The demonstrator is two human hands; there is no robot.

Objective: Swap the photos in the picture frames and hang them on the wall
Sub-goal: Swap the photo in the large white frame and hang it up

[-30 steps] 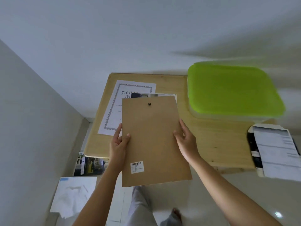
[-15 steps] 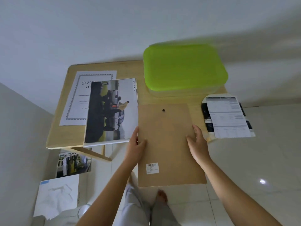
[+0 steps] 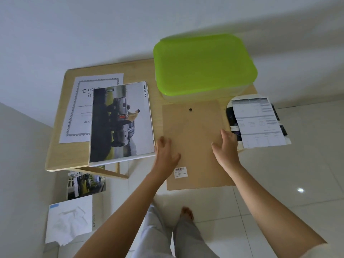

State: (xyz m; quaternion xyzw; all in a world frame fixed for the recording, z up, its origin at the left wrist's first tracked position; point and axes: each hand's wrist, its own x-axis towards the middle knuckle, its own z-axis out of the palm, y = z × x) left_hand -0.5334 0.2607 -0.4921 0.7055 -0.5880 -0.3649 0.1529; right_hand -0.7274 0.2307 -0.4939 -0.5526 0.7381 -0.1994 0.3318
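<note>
Both hands rest on a brown backing board at the table's front edge.

The left hand (image 3: 165, 155) and right hand (image 3: 226, 146) lie flat, fingers spread, on the backing board (image 3: 193, 138), which overhangs the wooden table (image 3: 55, 138). A truck photo (image 3: 121, 121) lies just left, overlapping a certificate (image 3: 81, 108); a green-lidded box (image 3: 202, 66) sits behind.

Both hands (image 3: 195, 149) rest flat on the brown backing board (image 3: 195, 131).

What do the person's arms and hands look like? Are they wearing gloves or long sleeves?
No gloves: the left hand and right hand are bare, with no rings or watch showing. Both forearms are bare too. A pale sleeve edge shows only at the right arm's elbow.
</note>
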